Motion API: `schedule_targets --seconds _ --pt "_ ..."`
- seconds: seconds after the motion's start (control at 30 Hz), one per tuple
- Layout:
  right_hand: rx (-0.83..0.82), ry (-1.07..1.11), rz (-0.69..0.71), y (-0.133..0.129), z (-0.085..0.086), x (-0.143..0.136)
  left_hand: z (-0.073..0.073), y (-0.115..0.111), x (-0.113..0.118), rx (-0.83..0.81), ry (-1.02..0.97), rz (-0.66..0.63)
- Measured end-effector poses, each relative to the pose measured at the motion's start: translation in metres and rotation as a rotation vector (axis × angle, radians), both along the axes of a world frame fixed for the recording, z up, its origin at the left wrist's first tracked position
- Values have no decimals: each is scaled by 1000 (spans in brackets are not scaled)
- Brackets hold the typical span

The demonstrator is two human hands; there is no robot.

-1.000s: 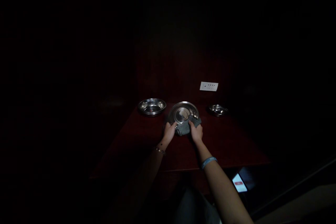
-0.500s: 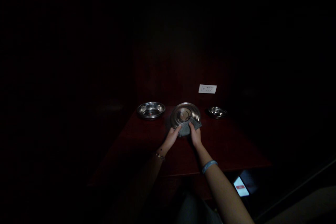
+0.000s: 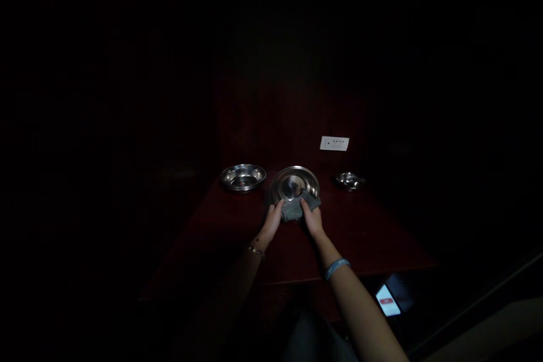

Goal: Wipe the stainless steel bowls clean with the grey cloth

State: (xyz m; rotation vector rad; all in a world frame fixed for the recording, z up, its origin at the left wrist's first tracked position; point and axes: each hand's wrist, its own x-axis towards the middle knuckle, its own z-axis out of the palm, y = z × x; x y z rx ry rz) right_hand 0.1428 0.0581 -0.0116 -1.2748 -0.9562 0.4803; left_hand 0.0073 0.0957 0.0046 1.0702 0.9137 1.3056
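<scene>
A round steel plate (image 3: 292,182) is held tilted above the dark red table, its inner face towards me. My left hand (image 3: 272,220) grips its lower left edge, the thumb on top. At the lower right, my right hand (image 3: 313,218) presses a grey-green cloth (image 3: 292,210) against the rim, with its thumb over the cloth. The cloth spans the near edge of the plate between both hands. The fingers beneath the plate are hidden.
On the red table (image 3: 360,237), a large steel bowl (image 3: 243,179) stands at the back left and a smaller steel dish (image 3: 350,181) at the back right. A white socket panel (image 3: 335,143) is on the wall. A lit phone (image 3: 387,300) lies below the table's front edge.
Both hands have shifted slightly left with the plate and cloth. My left hand now sits a little further from my right.
</scene>
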Motion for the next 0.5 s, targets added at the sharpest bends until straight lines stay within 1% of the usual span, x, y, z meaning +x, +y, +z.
schedule_targets --seconds 0.1,0.17,0.27,0.37,0.43,0.5 --pt "-23 -22 -18 -2 2 0 2 -1 0 -57 -3 11" --pt "-43 -41 -40 -3 5 1 3 -1 -1 -45 5 22" --pt "-99 -60 -123 -7 8 2 4 -1 -1 30 8 26" --pt "-180 -55 -212 -11 11 1 4 -1 -2 116 -29 26" --pt "-215 -44 -239 -14 13 0 5 -2 -3 142 -45 51" --pt "-201 -39 -240 -16 14 -1 5 -3 -4 161 -48 79"
